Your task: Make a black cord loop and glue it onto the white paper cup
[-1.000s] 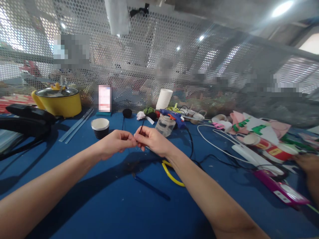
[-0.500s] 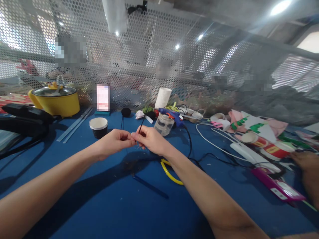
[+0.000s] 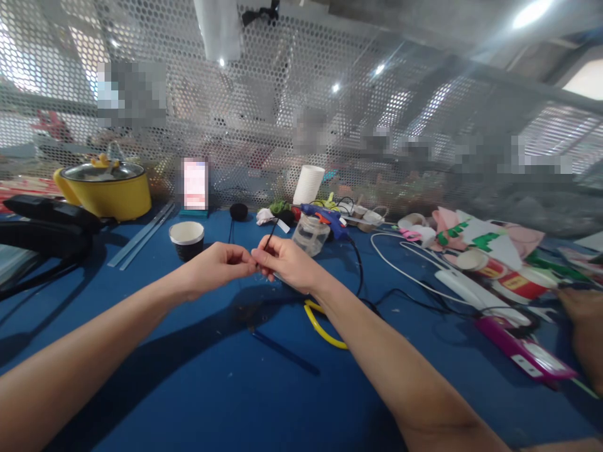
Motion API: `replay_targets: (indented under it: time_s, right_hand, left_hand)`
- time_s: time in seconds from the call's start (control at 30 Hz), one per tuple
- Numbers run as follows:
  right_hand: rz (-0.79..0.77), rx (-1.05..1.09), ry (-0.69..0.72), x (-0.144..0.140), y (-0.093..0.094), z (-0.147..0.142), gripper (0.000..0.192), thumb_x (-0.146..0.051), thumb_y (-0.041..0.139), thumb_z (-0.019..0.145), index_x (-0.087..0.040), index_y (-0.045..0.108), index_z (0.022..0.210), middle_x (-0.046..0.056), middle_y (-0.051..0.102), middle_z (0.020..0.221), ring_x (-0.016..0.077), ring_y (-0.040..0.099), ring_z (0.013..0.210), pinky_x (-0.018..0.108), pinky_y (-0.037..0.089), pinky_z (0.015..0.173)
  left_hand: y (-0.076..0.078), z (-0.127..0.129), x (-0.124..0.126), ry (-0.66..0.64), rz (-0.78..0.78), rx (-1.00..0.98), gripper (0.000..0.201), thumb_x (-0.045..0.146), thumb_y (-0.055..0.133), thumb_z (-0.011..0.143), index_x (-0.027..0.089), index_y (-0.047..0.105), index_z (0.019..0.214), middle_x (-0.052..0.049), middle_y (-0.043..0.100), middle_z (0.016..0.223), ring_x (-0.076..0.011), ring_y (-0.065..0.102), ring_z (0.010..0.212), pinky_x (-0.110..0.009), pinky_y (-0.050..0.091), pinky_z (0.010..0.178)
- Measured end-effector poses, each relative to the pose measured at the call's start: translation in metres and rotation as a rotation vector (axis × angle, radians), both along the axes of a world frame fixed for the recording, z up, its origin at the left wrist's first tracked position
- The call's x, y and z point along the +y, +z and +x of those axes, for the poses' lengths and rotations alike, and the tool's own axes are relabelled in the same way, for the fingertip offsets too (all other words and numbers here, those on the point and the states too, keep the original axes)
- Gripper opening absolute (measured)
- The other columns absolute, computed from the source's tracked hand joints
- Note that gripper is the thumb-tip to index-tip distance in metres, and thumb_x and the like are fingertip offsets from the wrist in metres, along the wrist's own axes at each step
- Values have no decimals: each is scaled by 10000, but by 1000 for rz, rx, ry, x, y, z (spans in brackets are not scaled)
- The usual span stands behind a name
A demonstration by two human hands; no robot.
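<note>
My left hand [image 3: 220, 269] and my right hand [image 3: 286, 260] meet above the blue table, their fingertips pinched close together. A thin black yarn strand [image 3: 272, 232] sticks up from between the thumb and fingers of the right hand. The left fingertips press on its lower part, where the exact grip is hidden. Behind the left hand, another dark strand runs down from a fuzzy black yarn ball [image 3: 239, 212]. A paper cup [image 3: 187, 240] with a dark lower half stands left of the hands. Just beyond the right wrist is a clear jar [image 3: 311, 235].
A blue glue gun [image 3: 325, 220] rests by the jar, its black cable trailing right. Left stands a yellow pot [image 3: 115, 198]; a lit phone [image 3: 195, 184] stands behind. A yellow loop [image 3: 323, 329], a purple power strip [image 3: 525, 351] and another person's hand [image 3: 581, 320] lie right.
My right thumb and fingers have shifted slightly, and the strand in them leans more to the right. Both hands otherwise stay in place.
</note>
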State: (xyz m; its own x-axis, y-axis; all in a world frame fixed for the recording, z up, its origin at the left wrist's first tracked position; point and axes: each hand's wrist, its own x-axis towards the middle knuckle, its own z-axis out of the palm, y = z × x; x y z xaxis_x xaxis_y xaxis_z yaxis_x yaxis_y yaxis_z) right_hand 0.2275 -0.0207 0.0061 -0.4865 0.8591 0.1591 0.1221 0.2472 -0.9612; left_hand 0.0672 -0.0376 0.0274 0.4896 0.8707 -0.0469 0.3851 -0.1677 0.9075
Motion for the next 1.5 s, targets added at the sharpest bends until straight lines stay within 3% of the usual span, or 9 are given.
replay_targets:
  time_s: [0.13,0.47,0.53,0.73,0.9,1.1,1.37,1.5]
  right_hand:
    - [38,-55,-48,0,0,1,272,-423,515,746,-173,420,693,-70,449,484,52,423,400,180,355,404]
    - [168,-245,-158,-7,8,-3,322,-471,498,744,-174,432,640,-51,440,465,73,425,386,209,336,393]
    - [139,-204,-142,-7,8,-3,325,-476,506,737,-172,435,643,-48,441,475,73,427,401,209,347,395]
    - [-28,58,104,-3,5,-1,306,-459,555,704,-171,454,726,-31,508,614,61,470,494,186,404,430]
    - [1,-36,13,-3,5,0,285,-432,537,728,-172,426,691,-61,462,513,51,441,433,178,389,411]
    - [80,-161,-66,-6,8,-1,305,-461,498,747,-170,437,680,-58,457,484,55,434,397,185,375,401]
    - [151,-235,-172,-8,8,-4,355,-506,522,712,-176,428,622,-47,446,464,73,422,382,212,339,389]
    - [81,-81,-48,-7,8,-4,355,-523,525,696,-176,450,680,-38,472,546,78,455,454,211,390,419]
  left_hand:
    - [1,-2,1,39,88,44,203,329,526,697,131,559,672,44,470,580,-68,369,536,-199,286,493]
    - [-2,1,0,73,79,25,193,318,551,673,133,532,624,43,467,568,-75,386,549,-217,304,522]
    - [-2,2,-1,59,43,-14,187,314,555,674,131,542,636,47,461,562,-66,374,533,-209,289,506]
    - [0,2,-2,39,-89,-84,209,336,557,678,128,567,664,63,398,503,-39,253,429,-204,179,410]
    - [3,1,-3,26,-19,-14,226,351,536,696,130,560,656,70,376,504,-46,270,445,-204,192,424]
    - [5,1,-3,22,42,11,219,340,523,700,129,581,702,43,477,578,-72,384,540,-202,296,515]
    - [-1,2,-2,59,-12,-23,224,345,553,680,131,589,735,49,484,588,-68,374,525,-207,277,502]
    - [1,2,-3,39,-78,-61,217,340,555,679,128,590,710,67,394,519,-55,274,462,-213,190,438]
